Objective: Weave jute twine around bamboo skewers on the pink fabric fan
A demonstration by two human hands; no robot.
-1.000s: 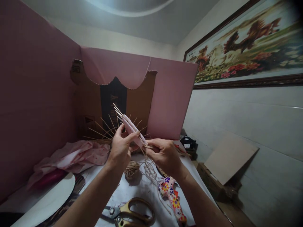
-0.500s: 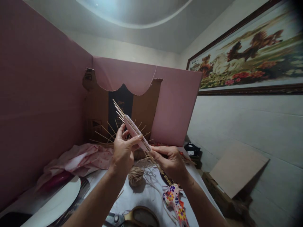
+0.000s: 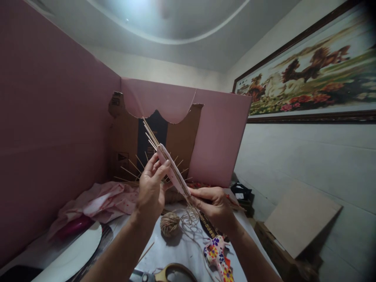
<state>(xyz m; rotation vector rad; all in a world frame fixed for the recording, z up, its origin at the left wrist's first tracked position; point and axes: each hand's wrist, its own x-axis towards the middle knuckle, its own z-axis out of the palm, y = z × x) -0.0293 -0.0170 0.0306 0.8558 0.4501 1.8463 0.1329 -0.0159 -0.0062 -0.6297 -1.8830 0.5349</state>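
A flat pink piece (image 3: 174,172), seen edge-on, is held up in front of me at a slant. Several thin wooden sticks (image 3: 151,132) jut from its upper end, and a layered brown seam runs along its edge. My left hand (image 3: 151,186) grips it, thumb on the near side and fingers behind. At the lower end, my right hand (image 3: 214,203) pinches the tip, where strands of twine (image 3: 190,217) hang down. Below lies a ball of twine (image 3: 169,224). Scissors (image 3: 176,270) with tan handles rest near me, beside a flower-patterned figure (image 3: 217,254).
A cut cardboard piece (image 3: 183,145) stands against the pink panel (image 3: 219,137), with more sticks fanned out before it. Pink cloth (image 3: 101,199) and a white round-edged board (image 3: 78,248) lie to the left. At right are boxes and a leaning board (image 3: 304,217).
The view has tilted up slightly. My left thumb has shifted up along the pink piece, which now sits a bit steeper. Both hands keep hold of it.
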